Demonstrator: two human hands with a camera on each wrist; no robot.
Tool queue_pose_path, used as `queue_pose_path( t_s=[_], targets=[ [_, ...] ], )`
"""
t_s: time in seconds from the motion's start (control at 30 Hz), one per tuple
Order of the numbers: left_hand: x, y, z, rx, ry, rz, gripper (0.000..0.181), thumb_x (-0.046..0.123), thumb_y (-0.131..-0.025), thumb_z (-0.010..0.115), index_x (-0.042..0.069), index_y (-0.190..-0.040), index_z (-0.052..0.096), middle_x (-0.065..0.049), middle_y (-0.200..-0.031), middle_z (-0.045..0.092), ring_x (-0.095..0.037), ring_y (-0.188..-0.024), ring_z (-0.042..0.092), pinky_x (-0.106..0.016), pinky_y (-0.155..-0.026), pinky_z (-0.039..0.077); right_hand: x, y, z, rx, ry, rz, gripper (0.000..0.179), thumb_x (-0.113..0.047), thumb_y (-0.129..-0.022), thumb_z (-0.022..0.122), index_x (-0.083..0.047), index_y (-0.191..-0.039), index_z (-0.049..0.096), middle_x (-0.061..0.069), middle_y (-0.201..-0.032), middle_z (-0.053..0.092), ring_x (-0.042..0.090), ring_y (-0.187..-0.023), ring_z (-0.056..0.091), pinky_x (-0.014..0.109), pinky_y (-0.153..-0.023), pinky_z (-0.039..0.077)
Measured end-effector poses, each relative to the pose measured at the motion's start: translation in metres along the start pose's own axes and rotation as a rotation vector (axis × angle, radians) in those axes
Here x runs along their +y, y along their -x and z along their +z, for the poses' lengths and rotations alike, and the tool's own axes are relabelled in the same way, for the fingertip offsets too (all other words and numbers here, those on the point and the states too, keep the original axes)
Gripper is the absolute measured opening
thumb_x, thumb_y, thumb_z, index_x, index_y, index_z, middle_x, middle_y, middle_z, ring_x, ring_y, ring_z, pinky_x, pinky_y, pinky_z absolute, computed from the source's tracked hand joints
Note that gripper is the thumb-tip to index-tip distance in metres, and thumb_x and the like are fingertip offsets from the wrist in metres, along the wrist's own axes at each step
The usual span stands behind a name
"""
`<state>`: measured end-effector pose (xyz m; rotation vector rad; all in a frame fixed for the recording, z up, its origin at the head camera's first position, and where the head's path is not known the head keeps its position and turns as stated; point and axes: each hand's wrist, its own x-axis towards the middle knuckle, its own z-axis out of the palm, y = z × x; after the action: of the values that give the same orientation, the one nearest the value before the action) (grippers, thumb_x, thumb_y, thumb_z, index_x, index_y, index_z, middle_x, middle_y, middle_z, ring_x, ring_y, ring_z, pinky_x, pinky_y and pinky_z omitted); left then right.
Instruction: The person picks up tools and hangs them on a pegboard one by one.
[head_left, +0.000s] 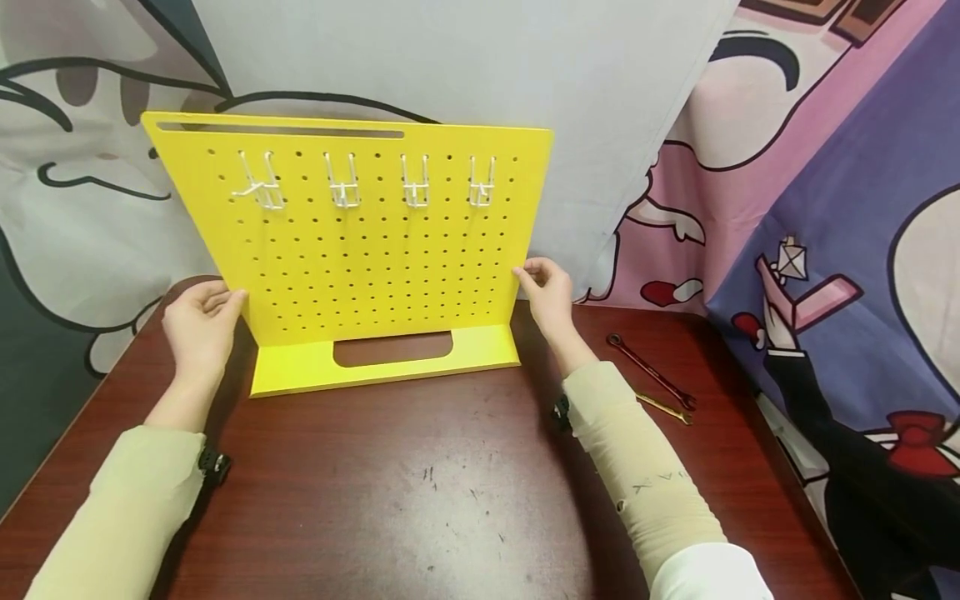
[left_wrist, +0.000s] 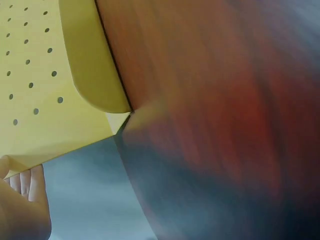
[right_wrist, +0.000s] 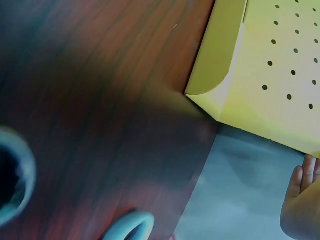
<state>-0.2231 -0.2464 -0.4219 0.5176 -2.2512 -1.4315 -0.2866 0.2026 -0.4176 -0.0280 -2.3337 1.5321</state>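
Observation:
A yellow pegboard with a bent base stands upright on the table. My left hand holds its left edge at the lower part, thumb in front and fingers behind; the left wrist view shows the fingers at the edge of the board. On the opposite side, my right hand pinches the right edge between thumb and fingers. In the right wrist view, part of the right hand shows at the board's edge. Several white wire hooks hang in a row near the top, the leftmost one turned askew.
Right of my right forearm lie a red wrench and a gold wrench, the latter partly behind the sleeve. A patterned cloth hangs behind the dark red table. Blurred ring shapes show low in the right wrist view.

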Motion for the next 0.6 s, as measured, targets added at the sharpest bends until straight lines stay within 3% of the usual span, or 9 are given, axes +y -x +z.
queue_pose_path(
  t_s=[0.17, 0.43, 0.6],
  targets=[
    [0.008, 0.001, 0.017, -0.023, -0.042, 0.051, 0.035, 0.020, -0.100, 0.072, -0.003, -0.128, 0.073, 0.011, -0.099, 0.072, 0.020, -0.080, 0.055, -0.007, -0.085, 0.054, 0.009, 0.001, -0.017, 0.033, 0.010, 0.003, 0.021, -0.013, -0.101, 0.073, 0.005, -0.110, 0.072, 0.021, -0.105, 0.072, 0.011, -0.087, 0.058, 0.017, -0.078, 0.046],
    [0.016, 0.004, 0.041, -0.053, 0.011, 0.138, 0.032, 0.013, -0.099, 0.073, -0.008, -0.123, 0.073, -0.020, -0.115, 0.077, 0.023, -0.077, 0.053, -0.003, -0.081, 0.050, 0.019, 0.008, -0.041, 0.072, 0.037, 0.027, 0.022, -0.015, -0.101, 0.073, 0.005, -0.110, 0.072, 0.014, -0.102, 0.070, 0.004, -0.083, 0.056, 0.014, -0.073, 0.045],
    [0.022, 0.007, 0.054, -0.082, 0.040, 0.170, 0.032, 0.012, -0.100, 0.072, -0.010, -0.123, 0.072, -0.029, -0.119, 0.076, 0.023, -0.078, 0.052, -0.006, -0.086, 0.052, 0.024, 0.013, -0.057, 0.088, 0.038, 0.016, 0.023, -0.014, -0.101, 0.073, 0.007, -0.111, 0.072, 0.016, -0.102, 0.069, 0.002, -0.081, 0.057, 0.009, -0.072, 0.048]
  ],
)
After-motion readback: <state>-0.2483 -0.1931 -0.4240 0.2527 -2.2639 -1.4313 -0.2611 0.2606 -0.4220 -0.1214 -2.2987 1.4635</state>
